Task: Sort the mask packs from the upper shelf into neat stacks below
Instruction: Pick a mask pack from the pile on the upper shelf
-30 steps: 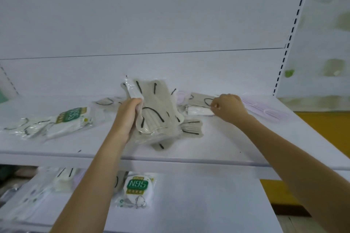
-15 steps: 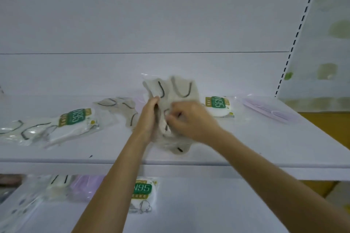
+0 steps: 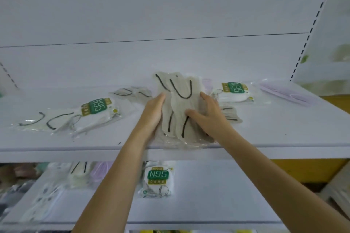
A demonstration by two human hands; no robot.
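Between my two hands is a bundle of beige mask packs (image 3: pixel 180 100) with black ear loops, in clear wrap, low over the front of the upper shelf (image 3: pixel 56 147). My left hand (image 3: pixel 153 115) grips its left side. My right hand (image 3: pixel 208 119) grips the right side, thumb lying on top. On the upper shelf lie two N95 packs (image 3: pixel 96 108) (image 3: pixel 234 89), a purple pack (image 3: pixel 284 94), and loose beige packs at the left (image 3: pixel 43 121), behind (image 3: pixel 132 92) and beside my right hand (image 3: pixel 232 116).
The lower shelf (image 3: pixel 217 195) holds an N95 pack (image 3: pixel 158 178) in the middle, a beige stack (image 3: pixel 79 172) and a purple pack (image 3: pixel 100 172) to its left, and patterned packs (image 3: pixel 43 200) at the far left. A slotted upright (image 3: pixel 310 30) bounds the shelf's right.
My right hand left the pack on the right and joined my left on the beige bundle. The bundle has come down from upright toward the shelf's front edge.
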